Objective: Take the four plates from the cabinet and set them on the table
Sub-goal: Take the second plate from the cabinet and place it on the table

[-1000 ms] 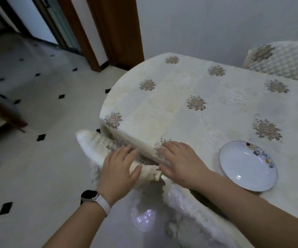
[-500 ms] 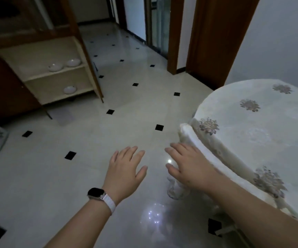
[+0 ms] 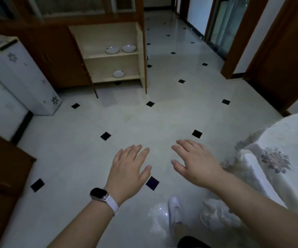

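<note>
The open wooden cabinet [image 3: 139, 56] stands across the floor ahead. Two white plates sit side by side on its upper shelf, one to the left [image 3: 112, 49] and one to the right [image 3: 129, 48]. A third white plate [image 3: 118, 73] lies on the lower shelf. My left hand [image 3: 127, 169], with a watch on its wrist, and my right hand [image 3: 196, 162] hover over the floor, fingers straight and spread, holding nothing. The table [image 3: 287, 145] with its floral cloth is at the right edge, beside my right arm.
A white appliance [image 3: 13, 76] stands at the left, and a brown wooden piece [image 3: 3, 176] fills the lower left corner. Wooden door frames [image 3: 279, 56] rise at the right. Pale floor tiles with black diamonds stretch between me and the cabinet. My white shoe [image 3: 174, 210] shows below.
The view has swung left from the table and its plate to the cabinet. Both hands left the table's edge and now hang over the floor.
</note>
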The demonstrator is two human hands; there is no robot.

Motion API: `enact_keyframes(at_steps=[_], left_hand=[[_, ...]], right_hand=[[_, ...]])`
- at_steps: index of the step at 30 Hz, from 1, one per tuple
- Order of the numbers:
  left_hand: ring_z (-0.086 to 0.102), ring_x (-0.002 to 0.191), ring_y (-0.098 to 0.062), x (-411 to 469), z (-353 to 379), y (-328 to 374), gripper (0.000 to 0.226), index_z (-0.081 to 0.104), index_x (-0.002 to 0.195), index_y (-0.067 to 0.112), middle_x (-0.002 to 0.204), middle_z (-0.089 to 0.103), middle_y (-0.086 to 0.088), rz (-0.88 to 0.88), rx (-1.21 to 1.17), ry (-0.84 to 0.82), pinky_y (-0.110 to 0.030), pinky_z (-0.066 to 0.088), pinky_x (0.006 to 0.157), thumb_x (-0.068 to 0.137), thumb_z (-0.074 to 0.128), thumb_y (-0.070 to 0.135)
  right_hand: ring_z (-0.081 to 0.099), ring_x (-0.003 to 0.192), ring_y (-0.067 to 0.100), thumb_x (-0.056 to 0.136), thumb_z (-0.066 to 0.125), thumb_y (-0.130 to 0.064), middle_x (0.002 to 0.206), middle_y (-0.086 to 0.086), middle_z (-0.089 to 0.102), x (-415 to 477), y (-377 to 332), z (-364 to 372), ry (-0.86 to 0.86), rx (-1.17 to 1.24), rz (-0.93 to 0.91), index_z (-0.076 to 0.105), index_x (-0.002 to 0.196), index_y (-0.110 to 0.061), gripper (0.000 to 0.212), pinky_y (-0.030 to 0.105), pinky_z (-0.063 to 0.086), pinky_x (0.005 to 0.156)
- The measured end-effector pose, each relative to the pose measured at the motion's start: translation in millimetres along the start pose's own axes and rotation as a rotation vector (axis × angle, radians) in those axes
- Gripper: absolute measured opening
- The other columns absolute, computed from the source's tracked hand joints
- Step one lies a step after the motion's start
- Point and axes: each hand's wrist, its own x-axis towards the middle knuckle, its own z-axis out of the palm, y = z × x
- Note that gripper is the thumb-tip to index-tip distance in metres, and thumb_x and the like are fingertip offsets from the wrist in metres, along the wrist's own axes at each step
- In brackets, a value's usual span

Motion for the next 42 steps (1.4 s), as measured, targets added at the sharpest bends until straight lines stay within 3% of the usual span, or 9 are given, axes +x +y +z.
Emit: enact_keyframes(at_steps=[9, 19, 29, 38, 42], left_hand=[[0.052, 0.126, -0.025, 124.6, 28.3, -30.0, 0.05, 0.058, 0.13, 0.022, 0.133, 0.06, -0.004, -0.106, 0.064, -0.052, -0.048, 0.036, 0.107, 0.089, 0.044, 0.047], [0.056, 0.118, -0.027, 269.3, 31.3, -51.8, 0.048, 0.062, 0.125, 0.019, 0.128, 0.062, -0.006, -0.141, 0.1, 0.042, -0.045, 0.039, 0.102, 0.088, 0.047, 0.045], [0.056, 0.12, -0.027, 329.5, 18.9, -151.8, 0.05, 0.059, 0.129, 0.021, 0.13, 0.061, -0.005, -0.26, 0.137, 0.057, -0.049, 0.041, 0.103, 0.088, 0.046, 0.046], [0.055, 0.122, -0.027, 407.1, 17.4, -310.5, 0.051, 0.059, 0.129, 0.023, 0.132, 0.061, -0.005, -0.307, 0.071, 0.045, -0.048, 0.041, 0.104, 0.088, 0.044, 0.048], [0.056, 0.121, -0.027, 448.5, 1.7, -386.6, 0.05, 0.059, 0.129, 0.022, 0.13, 0.061, -0.005, -0.271, 0.043, 0.076, -0.05, 0.043, 0.102, 0.088, 0.045, 0.047]], right_hand=[[0.051, 0.123, 0.026, 0.089, 0.037, -0.052, 0.134, 0.004, 0.057, 129.7, 66.1, 20.0, -0.05, 0.064, -0.069, 0.057, 0.126, -0.02, 0.054, 0.04, 0.041, 0.099], [0.053, 0.119, 0.026, 0.086, 0.038, -0.05, 0.127, 0.003, 0.059, 278.4, 136.0, 0.6, -0.034, 0.057, -0.134, 0.059, 0.119, -0.019, 0.05, 0.041, 0.042, 0.096], [0.045, 0.128, 0.024, 0.088, 0.032, -0.052, 0.135, 0.001, 0.053, 410.6, 97.6, -0.7, -0.052, 0.052, -0.261, 0.054, 0.127, -0.02, 0.055, 0.041, 0.036, 0.102], [0.032, 0.138, 0.019, 0.086, 0.019, -0.057, 0.148, -0.003, 0.041, 566.2, 27.5, 19.2, -0.104, 0.016, -0.227, 0.045, 0.138, -0.025, 0.066, 0.036, 0.025, 0.11], [0.031, 0.137, 0.016, 0.091, 0.024, -0.056, 0.147, -0.005, 0.04, 640.0, -7.0, 10.1, -0.09, -0.014, -0.199, 0.043, 0.139, -0.026, 0.06, 0.035, 0.025, 0.109]])
